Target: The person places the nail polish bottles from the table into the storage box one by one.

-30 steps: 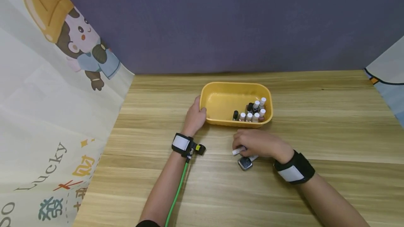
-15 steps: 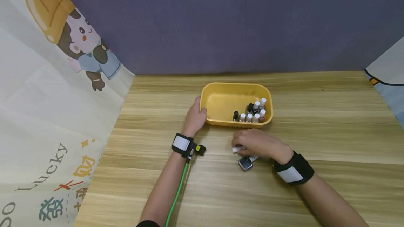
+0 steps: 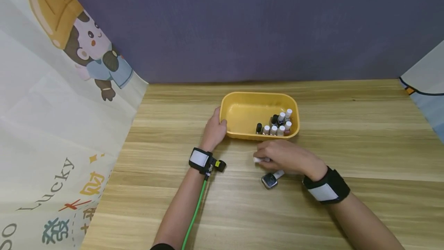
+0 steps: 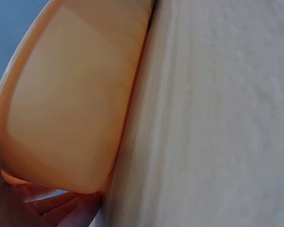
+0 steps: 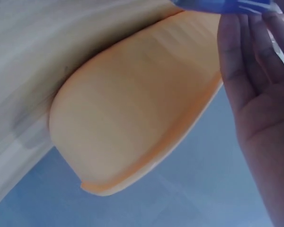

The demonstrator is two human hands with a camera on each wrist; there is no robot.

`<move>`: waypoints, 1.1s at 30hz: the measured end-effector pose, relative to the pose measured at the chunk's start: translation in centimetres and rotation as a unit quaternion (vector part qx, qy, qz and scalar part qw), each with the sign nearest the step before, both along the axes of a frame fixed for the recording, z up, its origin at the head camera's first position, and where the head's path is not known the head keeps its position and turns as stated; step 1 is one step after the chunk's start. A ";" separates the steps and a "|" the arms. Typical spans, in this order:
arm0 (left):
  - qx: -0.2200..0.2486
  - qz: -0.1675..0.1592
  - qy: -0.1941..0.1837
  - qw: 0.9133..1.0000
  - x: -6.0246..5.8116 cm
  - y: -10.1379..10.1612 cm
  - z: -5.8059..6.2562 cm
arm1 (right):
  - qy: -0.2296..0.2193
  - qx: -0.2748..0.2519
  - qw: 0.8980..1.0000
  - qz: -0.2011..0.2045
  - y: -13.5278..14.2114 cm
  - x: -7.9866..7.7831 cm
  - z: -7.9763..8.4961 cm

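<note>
A yellow plastic basket (image 3: 243, 135) stands on the wooden table; several small nail polish bottles (image 3: 274, 130) with white or black caps are upright at its right end. My left hand (image 3: 214, 129) grips the basket's left end, thumb over the rim; in the left wrist view its fingers (image 4: 61, 208) reach round the wall. In front of the basket, my right hand (image 3: 282, 155) pinches a nail polish bottle, its white cap (image 3: 257, 159) pointing left. The right wrist view shows this bottle as blue (image 5: 222, 5) at the fingertips. Another nail polish bottle, dark (image 3: 269, 180), lies on the table below that hand.
A dark blue panel (image 3: 243, 30) rises behind the table (image 3: 173, 103). A printed white cloth (image 3: 41, 126) hangs along the left side, and another cloth (image 3: 428, 68) is at the right. A green cable (image 3: 194, 211) runs along the left forearm.
My right hand has moved slightly up, towards the basket, with the pinched nail polish bottle, away from the one lying on the table. The left hand and basket have stayed in place.
</note>
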State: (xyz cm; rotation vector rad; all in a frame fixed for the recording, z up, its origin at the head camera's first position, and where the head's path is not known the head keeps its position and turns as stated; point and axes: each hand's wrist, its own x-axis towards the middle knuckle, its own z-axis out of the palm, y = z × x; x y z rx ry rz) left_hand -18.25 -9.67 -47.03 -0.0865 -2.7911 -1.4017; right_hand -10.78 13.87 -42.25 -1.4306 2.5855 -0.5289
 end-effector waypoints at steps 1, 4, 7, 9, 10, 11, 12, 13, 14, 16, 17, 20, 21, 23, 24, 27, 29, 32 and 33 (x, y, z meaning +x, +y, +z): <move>0.001 0.000 -0.002 1.000 0.0 0.0 0.0 | 0.002 -0.005 1.000 -0.003 0.0 0.0 0.1; 0.004 -0.004 -0.004 1.000 0.0 0.0 0.0 | 0.018 -0.019 1.000 -0.008 0.1 0.1 0.5; 0.006 -0.006 -0.002 1.000 -0.1 0.1 0.1 | 0.044 -0.038 0.998 -0.009 0.2 0.1 0.8; 0.005 -0.006 0.002 1.000 -0.1 0.1 0.1 | 0.059 -0.052 0.997 -0.005 0.3 0.0 1.0; 0.004 -0.006 0.003 1.000 -0.1 0.1 0.0 | 0.065 -0.058 0.996 -0.002 0.3 -0.1 1.0; 0.004 -0.006 0.005 1.000 -0.1 0.1 0.0 | 0.069 -0.063 0.996 0.000 0.4 -0.1 1.1; 0.004 -0.006 0.005 1.000 -0.1 0.1 0.1 | 0.074 -0.067 0.995 0.002 0.4 -0.2 1.1; 0.003 -0.004 0.005 1.000 -0.1 0.1 0.1 | 0.080 -0.071 0.994 0.004 0.4 -0.2 1.1; 0.004 -0.004 0.004 1.000 -0.1 0.1 0.1 | 0.086 -0.075 0.994 0.005 0.4 -0.3 1.1; 0.005 -0.002 0.003 1.000 0.0 0.1 0.1 | 0.102 -0.082 0.991 0.007 0.4 -0.4 1.1; 0.004 -0.002 0.003 1.000 0.0 0.1 0.1 | 0.111 -0.087 0.990 0.007 0.4 -0.4 1.2; 0.003 0.001 0.002 1.000 0.0 0.0 0.1 | 0.132 -0.108 0.985 0.008 0.3 -0.5 1.3; 0.000 0.002 0.002 1.000 0.1 0.0 0.1 | 0.138 -0.115 0.984 0.007 0.2 -0.5 1.3; 0.000 0.002 0.003 1.000 0.1 0.0 0.1 | 0.146 -0.132 0.980 0.003 0.2 -0.6 1.3; 0.000 0.002 0.003 1.000 0.1 0.0 0.1 | 0.148 -0.139 0.979 0.000 0.2 -0.6 1.4; 0.001 0.001 0.001 1.000 0.1 0.0 0.2 | 0.147 -0.158 0.976 -0.014 0.1 -0.6 1.5; 0.002 0.000 0.000 1.000 0.1 -0.1 0.2 | 0.143 -0.169 0.975 -0.023 0.0 -0.6 1.6; 0.001 0.000 0.002 1.000 0.2 -0.1 0.2 | 0.134 -0.183 0.973 -0.028 0.1 -0.6 1.7; -0.001 0.001 0.003 1.000 0.2 0.0 0.2 | 0.135 -0.187 0.973 -0.029 0.1 -0.6 1.7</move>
